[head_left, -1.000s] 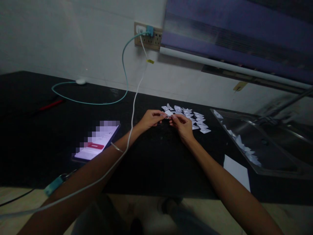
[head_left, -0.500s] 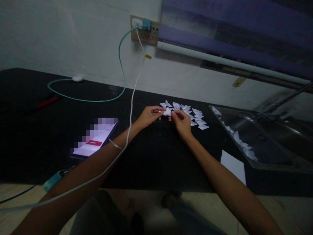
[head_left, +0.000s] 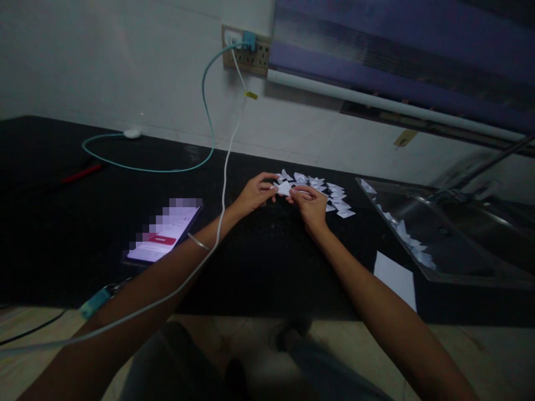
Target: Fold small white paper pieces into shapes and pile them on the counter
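Note:
A small folded piece of white paper [head_left: 284, 188] is held over the dark countertop, between my two hands. My right hand [head_left: 311, 206] pinches its right side with thumb and fingers. At its left edge is my left hand [head_left: 254, 194], thumb against the paper and index finger stretched out above it. Just behind my hands lie several folded white paper pieces [head_left: 343, 205], set in rows on the counter. My right hand partly hides the nearest of them.
A lit phone [head_left: 161, 239] lies left of my left forearm. A white cable [head_left: 224, 195] hangs across that forearm from the wall socket [head_left: 261, 55]. On the right are a paper sheet [head_left: 395, 275] and a steel sink [head_left: 451, 234] with folded papers along its rim.
The paper between my hands has turned to show a broader face. My left index finger has lifted away from it. The view has shifted slightly.

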Demonstrator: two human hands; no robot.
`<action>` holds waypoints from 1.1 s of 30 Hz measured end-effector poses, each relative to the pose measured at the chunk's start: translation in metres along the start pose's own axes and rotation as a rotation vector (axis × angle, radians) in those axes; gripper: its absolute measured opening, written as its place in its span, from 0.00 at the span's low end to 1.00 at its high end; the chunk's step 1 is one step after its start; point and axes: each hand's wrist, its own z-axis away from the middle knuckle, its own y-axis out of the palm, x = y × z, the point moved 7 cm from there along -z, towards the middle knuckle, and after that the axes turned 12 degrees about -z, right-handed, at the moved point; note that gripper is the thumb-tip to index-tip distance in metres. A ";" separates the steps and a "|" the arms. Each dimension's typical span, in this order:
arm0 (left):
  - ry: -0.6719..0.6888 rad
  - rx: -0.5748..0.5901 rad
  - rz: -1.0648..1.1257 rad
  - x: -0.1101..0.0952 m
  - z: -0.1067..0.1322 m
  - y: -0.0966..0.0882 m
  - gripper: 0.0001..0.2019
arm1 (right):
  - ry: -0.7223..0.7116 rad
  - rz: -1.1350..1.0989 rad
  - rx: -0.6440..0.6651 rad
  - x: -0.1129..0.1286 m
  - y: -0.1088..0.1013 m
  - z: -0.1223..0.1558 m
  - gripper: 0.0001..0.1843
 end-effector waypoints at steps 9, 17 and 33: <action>-0.023 0.210 -0.104 0.006 -0.002 0.011 0.19 | 0.103 -0.081 0.038 -0.014 0.006 0.002 0.19; -0.054 0.157 -0.070 0.001 -0.002 0.006 0.18 | 0.122 -0.064 0.062 -0.015 0.007 0.000 0.20; -0.132 0.009 0.127 -0.010 0.001 0.006 0.13 | -0.266 0.257 0.185 0.009 0.022 0.002 0.17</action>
